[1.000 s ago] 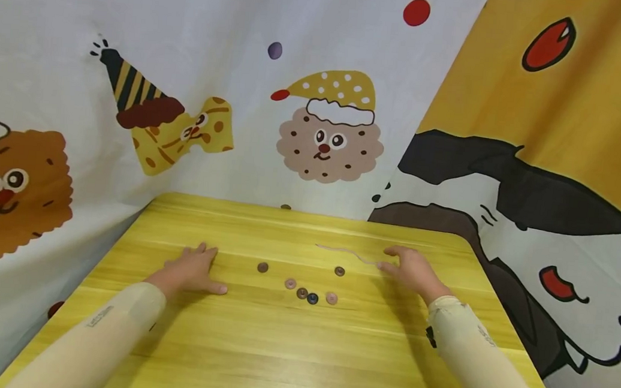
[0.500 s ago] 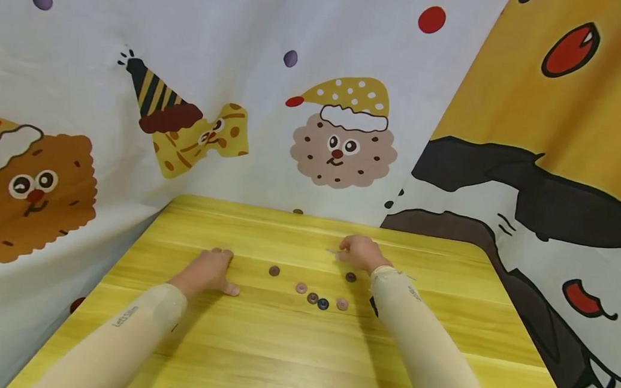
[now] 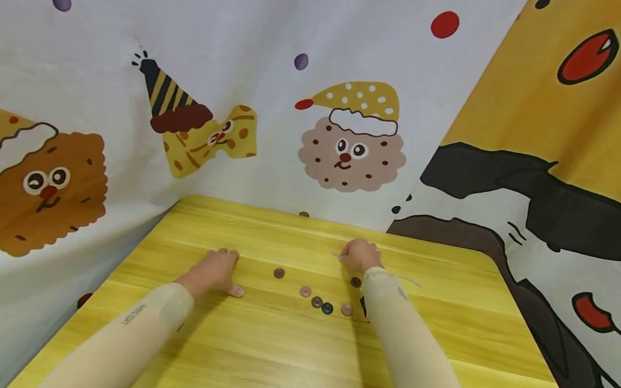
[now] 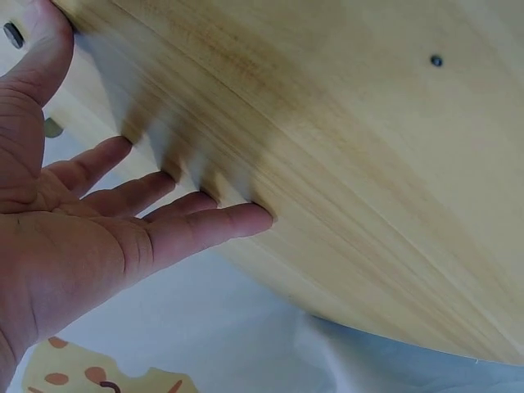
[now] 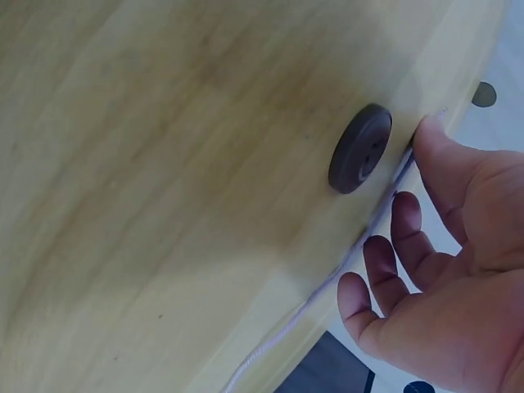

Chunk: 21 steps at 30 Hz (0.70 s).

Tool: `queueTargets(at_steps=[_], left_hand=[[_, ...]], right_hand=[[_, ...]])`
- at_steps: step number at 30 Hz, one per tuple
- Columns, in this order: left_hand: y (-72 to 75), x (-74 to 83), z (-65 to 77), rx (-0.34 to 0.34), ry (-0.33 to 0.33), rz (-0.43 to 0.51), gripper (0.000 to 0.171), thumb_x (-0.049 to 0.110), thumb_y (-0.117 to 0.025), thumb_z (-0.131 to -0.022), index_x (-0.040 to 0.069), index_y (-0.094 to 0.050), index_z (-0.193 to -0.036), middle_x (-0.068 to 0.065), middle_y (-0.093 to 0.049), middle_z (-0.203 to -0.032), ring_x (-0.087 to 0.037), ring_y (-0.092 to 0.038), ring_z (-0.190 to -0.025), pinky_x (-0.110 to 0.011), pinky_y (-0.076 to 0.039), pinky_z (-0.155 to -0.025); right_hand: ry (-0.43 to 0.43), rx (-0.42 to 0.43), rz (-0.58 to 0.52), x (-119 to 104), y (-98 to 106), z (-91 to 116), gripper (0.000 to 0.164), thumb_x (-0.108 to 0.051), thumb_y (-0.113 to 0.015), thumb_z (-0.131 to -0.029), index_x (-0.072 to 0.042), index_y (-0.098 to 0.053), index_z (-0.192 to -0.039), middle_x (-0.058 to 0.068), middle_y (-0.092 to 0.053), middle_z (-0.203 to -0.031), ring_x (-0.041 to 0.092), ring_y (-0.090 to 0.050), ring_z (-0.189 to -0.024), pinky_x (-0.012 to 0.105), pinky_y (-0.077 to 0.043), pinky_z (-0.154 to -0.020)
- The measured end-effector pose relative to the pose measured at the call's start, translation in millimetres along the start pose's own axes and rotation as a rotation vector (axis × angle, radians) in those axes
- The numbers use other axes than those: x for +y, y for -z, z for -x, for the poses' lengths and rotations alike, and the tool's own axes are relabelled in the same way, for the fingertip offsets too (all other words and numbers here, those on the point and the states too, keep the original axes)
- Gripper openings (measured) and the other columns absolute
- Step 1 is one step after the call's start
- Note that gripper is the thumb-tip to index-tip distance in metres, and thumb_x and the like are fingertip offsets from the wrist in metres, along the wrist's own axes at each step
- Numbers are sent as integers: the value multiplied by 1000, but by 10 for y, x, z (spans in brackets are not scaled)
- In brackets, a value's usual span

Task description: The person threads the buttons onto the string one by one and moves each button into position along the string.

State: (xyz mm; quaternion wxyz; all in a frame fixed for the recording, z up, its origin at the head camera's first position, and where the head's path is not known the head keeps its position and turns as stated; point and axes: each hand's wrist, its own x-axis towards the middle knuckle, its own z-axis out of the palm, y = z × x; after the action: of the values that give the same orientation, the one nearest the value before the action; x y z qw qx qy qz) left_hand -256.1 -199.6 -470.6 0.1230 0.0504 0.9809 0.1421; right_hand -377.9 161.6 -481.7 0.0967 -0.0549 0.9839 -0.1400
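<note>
My left hand (image 3: 214,271) rests on the left side of the table with its fingers spread and nothing held; in the left wrist view its fingertips (image 4: 260,216) touch the wood. Towards the back, my right hand (image 3: 361,256) pinches a thin pale lilac string (image 5: 299,315) near one end. A short tip pokes out left of the fingers, and the other end (image 3: 409,281) shows past the sleeve. Right beside the string sits a dark brown button (image 5: 360,150), just below the right hand in the head view. The index fingertip is hidden.
Several more buttons lie mid-table: a brown one (image 3: 279,273) nearest the left hand, a pink one (image 3: 305,291), another brown one (image 3: 317,302) beside a dark blue one (image 3: 326,308), and a second pink one (image 3: 347,309). A printed curtain (image 3: 268,173) hangs behind the table (image 3: 256,358).
My right hand has moved left along the string, from its right part to near its left end, and its fingers have closed there. The left hand stays put. The head view has shifted slightly.
</note>
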Motion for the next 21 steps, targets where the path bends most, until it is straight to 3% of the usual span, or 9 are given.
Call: queueTargets(at_steps=[3,7,10,13,16,18,21], left_hand=[[-2,19,-11,-9,15,0,105,45,-95,-79,-7,-44,-155,-40,-43,-158,-64,-40,-145,-75,-44,-110],[-15,25,-36,-24,38,2,106,47,-94,-79,-4,-43,-157,-38,-40,-161,-62,-37,-148,-81,-43,-105],[-29,28,-58,-32,35,5,108,48,-93,-80,-3,-41,-159,-37,-37,-164,-62,-35,-149,-84,-42,-104],[-40,10,-69,-37,32,7,109,50,-92,-80,-2,-40,-160,-37,-33,-166,-63,-33,-151,-85,-41,-104],[-38,-21,-64,-43,34,8,110,51,-92,-80,-3,-39,-160,-37,-31,-167,-63,-32,-151,-84,-41,-104],[-39,-41,-59,-47,28,3,109,51,-91,-81,-3,-40,-160,-38,-31,-167,-63,-32,-150,-83,-41,-105],[-32,-29,-62,-37,-31,-13,104,49,-92,-82,-8,-44,-155,-38,-41,-161,-62,-40,-147,-76,-43,-111]], right_hand=[[-6,-1,29,-24,-16,37,19,-33,-68,-106,-19,-82,-109,8,-76,-127,49,-56,-131,68,-44,-109],[27,-31,42,26,-73,34,30,-32,-57,-112,-12,-77,-123,17,-68,-139,51,-50,-138,72,-37,-117],[54,-26,20,142,-66,58,34,-33,-50,-114,-10,-70,-128,17,-68,-137,45,-56,-132,70,-35,-118],[85,-1,-56,290,-10,115,29,-32,-49,-115,-9,-66,-123,14,-70,-122,35,-63,-108,59,-47,-105],[127,6,-148,470,66,204,20,-26,-56,-113,-9,-66,-114,11,-69,-109,25,-61,-89,45,-51,-84],[142,7,-187,609,93,264,14,-21,-61,-111,-8,-68,-111,11,-71,-105,22,-61,-85,36,-51,-75],[146,-6,-240,807,139,374,17,-16,-67,-107,-5,-72,-119,13,-74,-108,19,-68,-87,32,-56,-73]])
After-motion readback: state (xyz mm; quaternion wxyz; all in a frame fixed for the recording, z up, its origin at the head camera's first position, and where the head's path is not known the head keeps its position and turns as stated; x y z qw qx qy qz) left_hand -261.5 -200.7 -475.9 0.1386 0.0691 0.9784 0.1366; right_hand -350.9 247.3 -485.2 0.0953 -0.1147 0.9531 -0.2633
